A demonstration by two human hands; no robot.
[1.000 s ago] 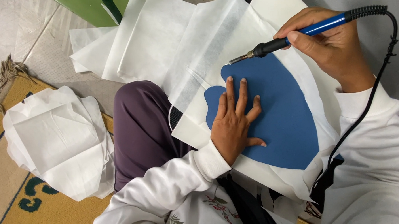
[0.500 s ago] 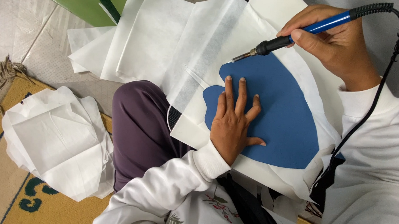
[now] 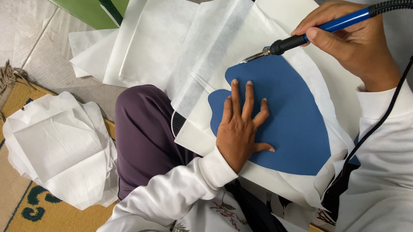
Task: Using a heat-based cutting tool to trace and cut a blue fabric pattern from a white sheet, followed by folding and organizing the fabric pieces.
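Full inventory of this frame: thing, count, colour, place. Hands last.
blue template: one, blue, curved-edged sheet, flat on the white sheets on the lap
hot-tip tool: one, blue handle, black collar, metal tip at the template's upper edge
cord: one, black, runs from the tool's end down the right side
white sheets: several, white, thin, overlapping, spread under the template and toward the top
pile of white pieces: one, white, crumpled, on the floor at left
rug: one, tan with green pattern, fringed, lower left
green object: one, green, top edge, mostly cut off
left hand: flat, fingers spread, pressing on the template
right hand: wrapped round the tool's handle
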